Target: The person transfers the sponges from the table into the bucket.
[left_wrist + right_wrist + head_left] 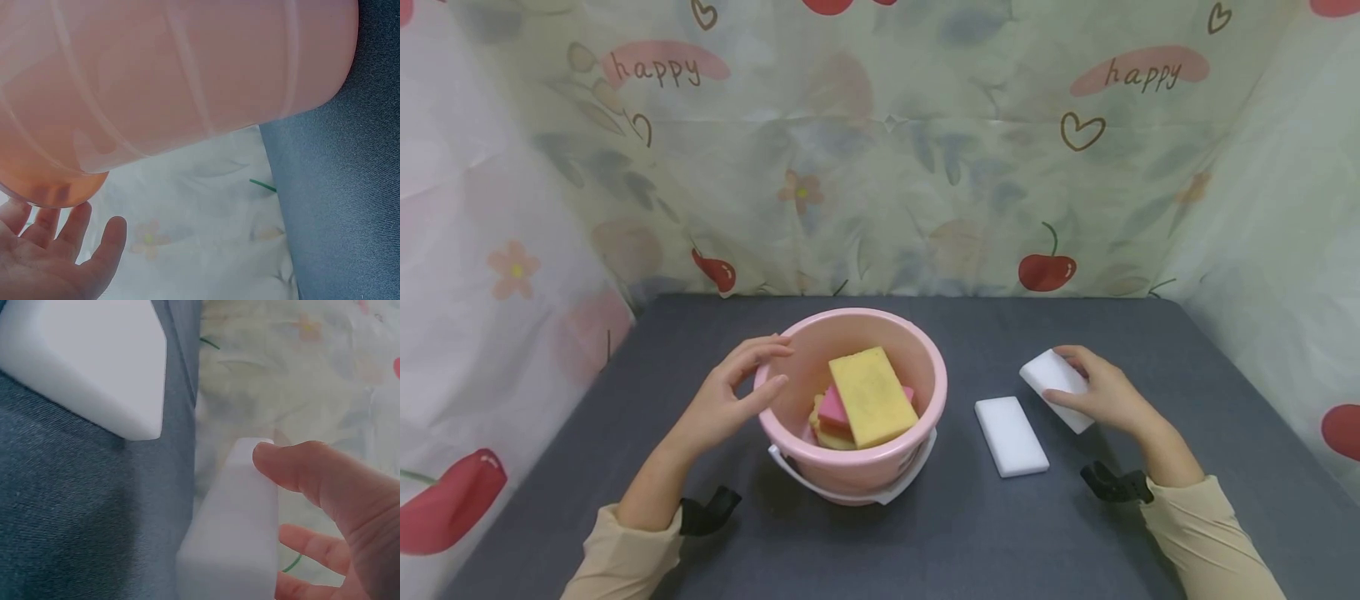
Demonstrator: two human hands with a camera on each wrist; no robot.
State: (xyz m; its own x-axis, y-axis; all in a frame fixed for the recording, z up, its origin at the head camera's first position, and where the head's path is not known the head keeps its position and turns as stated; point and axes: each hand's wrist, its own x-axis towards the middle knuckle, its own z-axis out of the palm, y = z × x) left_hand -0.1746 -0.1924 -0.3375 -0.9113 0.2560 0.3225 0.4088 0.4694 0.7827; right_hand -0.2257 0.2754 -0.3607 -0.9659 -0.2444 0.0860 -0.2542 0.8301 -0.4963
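Observation:
A pink bucket stands on the dark table, its white handle hanging at the front. Inside lie a yellow sponge on top, a pink sponge and other pieces partly hidden beneath. My left hand is at the bucket's left rim, fingers spread and loosely bent, gripping nothing. Between thumb and fingers my right hand pinches a white sponge block, tilted and seemingly raised off the table. A second white sponge block lies flat between the bucket and my right hand.
The dark table ends at a patterned cloth backdrop, with cloth also on the left and right sides. A black strap is at the left wrist and another black strap at the right.

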